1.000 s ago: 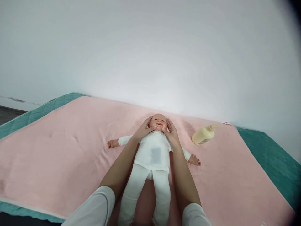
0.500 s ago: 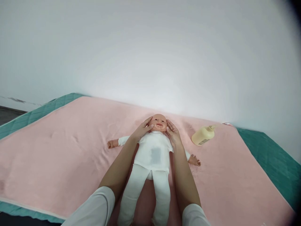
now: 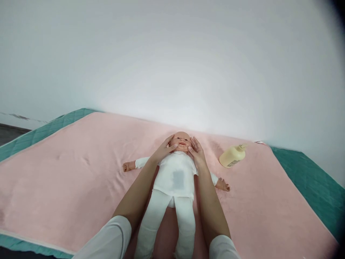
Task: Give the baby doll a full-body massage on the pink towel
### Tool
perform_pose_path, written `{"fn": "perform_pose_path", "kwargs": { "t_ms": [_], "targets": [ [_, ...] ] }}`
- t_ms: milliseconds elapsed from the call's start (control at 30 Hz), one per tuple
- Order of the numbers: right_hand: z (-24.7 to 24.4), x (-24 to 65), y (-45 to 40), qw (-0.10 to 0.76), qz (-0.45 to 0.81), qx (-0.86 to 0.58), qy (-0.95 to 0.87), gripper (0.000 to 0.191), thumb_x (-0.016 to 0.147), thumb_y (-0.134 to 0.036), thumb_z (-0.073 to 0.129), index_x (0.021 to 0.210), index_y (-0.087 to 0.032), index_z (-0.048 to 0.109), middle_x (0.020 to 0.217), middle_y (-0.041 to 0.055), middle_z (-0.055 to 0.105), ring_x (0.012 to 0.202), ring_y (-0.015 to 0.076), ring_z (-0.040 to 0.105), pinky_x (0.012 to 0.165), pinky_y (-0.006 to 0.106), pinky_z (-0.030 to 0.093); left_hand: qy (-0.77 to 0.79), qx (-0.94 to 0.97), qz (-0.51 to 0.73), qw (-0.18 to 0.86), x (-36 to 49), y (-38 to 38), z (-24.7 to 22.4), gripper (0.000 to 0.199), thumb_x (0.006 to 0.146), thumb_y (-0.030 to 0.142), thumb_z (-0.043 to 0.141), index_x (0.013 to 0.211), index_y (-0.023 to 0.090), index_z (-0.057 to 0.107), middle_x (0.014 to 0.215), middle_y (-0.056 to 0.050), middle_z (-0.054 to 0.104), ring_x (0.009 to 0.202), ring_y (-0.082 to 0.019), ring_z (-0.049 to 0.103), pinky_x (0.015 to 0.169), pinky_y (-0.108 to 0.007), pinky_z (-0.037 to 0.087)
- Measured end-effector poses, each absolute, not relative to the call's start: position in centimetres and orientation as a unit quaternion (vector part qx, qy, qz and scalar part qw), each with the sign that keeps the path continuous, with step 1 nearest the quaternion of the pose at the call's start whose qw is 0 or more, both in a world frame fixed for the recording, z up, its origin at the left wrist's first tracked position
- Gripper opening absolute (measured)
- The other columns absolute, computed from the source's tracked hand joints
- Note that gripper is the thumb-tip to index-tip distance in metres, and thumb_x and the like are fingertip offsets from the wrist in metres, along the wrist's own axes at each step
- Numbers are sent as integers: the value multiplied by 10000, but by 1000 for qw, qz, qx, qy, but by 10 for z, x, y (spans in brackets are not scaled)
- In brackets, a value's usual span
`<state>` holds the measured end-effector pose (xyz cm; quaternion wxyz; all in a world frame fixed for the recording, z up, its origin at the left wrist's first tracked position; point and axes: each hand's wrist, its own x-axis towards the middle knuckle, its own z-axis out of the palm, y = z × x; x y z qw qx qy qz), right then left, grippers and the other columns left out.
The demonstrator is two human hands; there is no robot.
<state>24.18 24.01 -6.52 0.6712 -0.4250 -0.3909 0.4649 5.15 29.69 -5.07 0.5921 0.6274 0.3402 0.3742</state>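
On a soft pink blanket [image 3: 72, 172] with a faintly creased, plush surface lies one baby doll [image 3: 176, 176], face up. Its head, hands and face are smooth and hard-looking, its top and trousers white cloth, with one grey rectangular patch on the chest. The doll's long axis runs from the person toward the plain pale wall [image 3: 172, 64]: head at the wall end, two legs slightly parted toward the person, two arms spread sideways.

Two bare hands frame the head. The left hand [image 3: 164, 149] and right hand [image 3: 197, 153] are both unclenched and cupped along its opposite sides, thumbs near the chin. Two white sleeves [image 3: 109, 239] end around the elbows.

One pale yellow, round-shouldered pump bottle [image 3: 232, 157] rests on the blanket, right of the doll and apart from it, nozzle pointing away and rightward. Teal quilted fabric [image 3: 307, 174] shows beyond the blanket's edges.
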Motion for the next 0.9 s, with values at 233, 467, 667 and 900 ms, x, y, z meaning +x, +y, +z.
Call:
{"fn": "perform_pose_path", "kwargs": {
  "t_ms": [233,467,667,900],
  "targets": [
    [-65,235,239,637,412,-468,-453,1054,600,-411,859,1491,-334,302,1592,88,303,1458,266,328,1140,487,398,344,670,391,529,60,294,-53,1003,698,477,787,1514,200,274,1574,-156,305,1422,-335,348,1143,-450,354],
    [-63,231,238,624,396,-487,-466,942,643,-406,823,1462,-331,362,1598,65,288,1449,266,341,1134,469,414,356,678,403,501,62,298,-62,959,705,472,772,1493,198,300,1553,-163,334,1409,-335,367,1144,-463,342],
    [-62,233,238,617,390,-492,-474,908,665,-419,809,1455,-304,377,1599,65,288,1460,268,317,1145,465,403,365,675,389,510,60,296,-55,918,736,475,744,1494,191,311,1562,-152,326,1411,-325,364,1141,-438,348],
    [-57,235,236,628,396,-486,-461,882,651,-457,817,1422,-272,432,1563,79,366,1456,273,331,1183,474,345,365,672,376,523,54,294,-48,876,774,547,700,1499,230,326,1571,-112,332,1399,-319,388,1133,-426,370]
  ]
}}
